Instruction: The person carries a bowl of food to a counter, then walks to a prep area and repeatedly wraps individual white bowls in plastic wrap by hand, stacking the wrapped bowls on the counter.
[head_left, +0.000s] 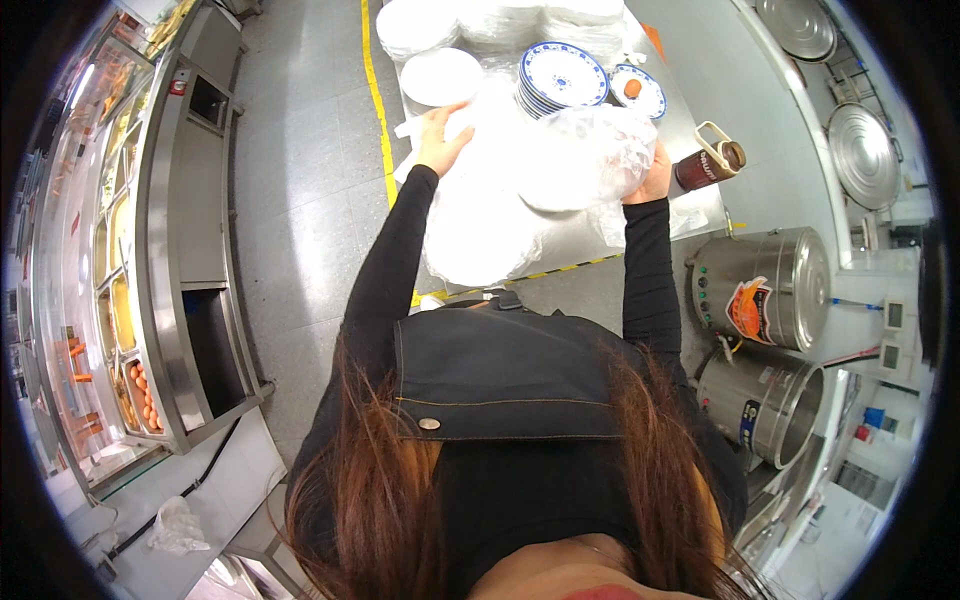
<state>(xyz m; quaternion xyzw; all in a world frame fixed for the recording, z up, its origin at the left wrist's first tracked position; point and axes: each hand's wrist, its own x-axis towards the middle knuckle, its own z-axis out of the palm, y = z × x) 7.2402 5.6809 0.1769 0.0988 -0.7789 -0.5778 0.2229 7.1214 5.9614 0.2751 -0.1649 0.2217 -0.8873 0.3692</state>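
Note:
My right hand (654, 176) grips the right side of a round white stack wrapped in clear plastic film (581, 161), its fingers partly hidden behind it. At the left, my left hand (442, 140) has its thumb spread from its fingers, just below a white round plate or bowl (441, 76); whether the fingertips touch its rim is unclear. Between my arms lies a bright, overexposed white plastic-wrapped bundle (480, 232). Beyond the wrapped stack stands a pile of blue-and-white patterned plates (564, 76). A smaller patterned plate (651, 94) beside it holds a brown egg (633, 88).
More wrapped white stacks (502, 22) stand at the metal table's far end. A dark red bottle (709, 166) stands near its right edge (701, 202). Two large steel cookers (761, 289) are at the right. A steel food counter (202, 195) with filled trays runs along the left.

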